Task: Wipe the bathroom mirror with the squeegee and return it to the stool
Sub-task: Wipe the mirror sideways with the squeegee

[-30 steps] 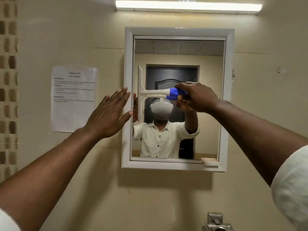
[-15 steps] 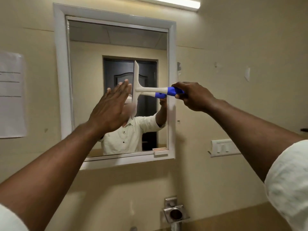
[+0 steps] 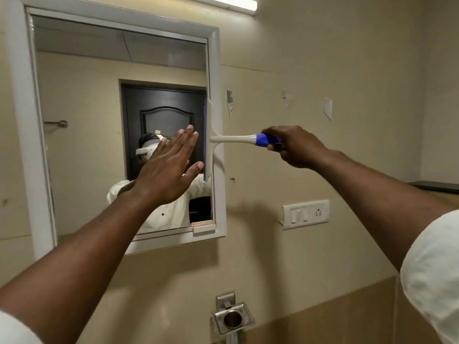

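The white-framed bathroom mirror (image 3: 82, 100) hangs on the beige wall at the left. My right hand (image 3: 295, 146) grips the blue end of the white squeegee (image 3: 236, 139). Its upright blade lies against the mirror's right edge, at the frame. My left hand (image 3: 166, 170) is raised flat with straight fingers in front of the glass, just left of the blade; whether it touches the glass I cannot tell. The stool is out of view.
A white switch and socket plate (image 3: 306, 214) sits on the wall right of the mirror. A metal holder and tap (image 3: 233, 319) stick out below. A tube light (image 3: 238, 3) runs above. Torn tape scraps (image 3: 328, 109) mark the wall.
My right hand has drawn the squeegee across the glass from the left edge to the right edge. My left hand followed rightward. The view swung right, shifting the mirror left.
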Tool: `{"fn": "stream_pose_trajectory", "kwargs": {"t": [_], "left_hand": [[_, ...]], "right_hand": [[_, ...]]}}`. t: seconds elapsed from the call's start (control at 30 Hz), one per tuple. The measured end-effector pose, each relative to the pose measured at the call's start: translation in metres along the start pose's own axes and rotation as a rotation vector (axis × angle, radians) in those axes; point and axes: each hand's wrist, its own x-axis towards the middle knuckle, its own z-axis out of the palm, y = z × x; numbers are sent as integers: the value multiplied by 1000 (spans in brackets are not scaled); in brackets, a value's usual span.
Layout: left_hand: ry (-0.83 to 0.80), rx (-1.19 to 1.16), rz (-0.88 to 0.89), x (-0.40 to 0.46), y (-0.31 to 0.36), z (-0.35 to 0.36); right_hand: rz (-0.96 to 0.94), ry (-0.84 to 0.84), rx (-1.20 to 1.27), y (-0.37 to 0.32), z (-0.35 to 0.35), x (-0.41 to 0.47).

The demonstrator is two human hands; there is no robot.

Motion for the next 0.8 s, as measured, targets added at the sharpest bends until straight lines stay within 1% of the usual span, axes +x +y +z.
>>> {"fn": "stream_pose_trajectory", "kwargs": {"t": [0.2, 0.4, 0.5, 0.63, 0.8], "left_hand": [[-25, 35, -100, -25, -29, -15], [-28, 83, -157, -56, -50, -47], [-39, 106, -177, -72, -61, -63], [-44, 139, -234, -96, -81, -85], [-49, 195, -320, -125, -105, -110]], "right_hand": [[-1, 2, 13, 4, 1, 1], [32, -21, 44, 8, 1, 1], [19, 4, 95, 3, 0, -1], [-67, 33, 188, -34, 9, 1], [-191, -28, 257, -115, 34, 15]]}}
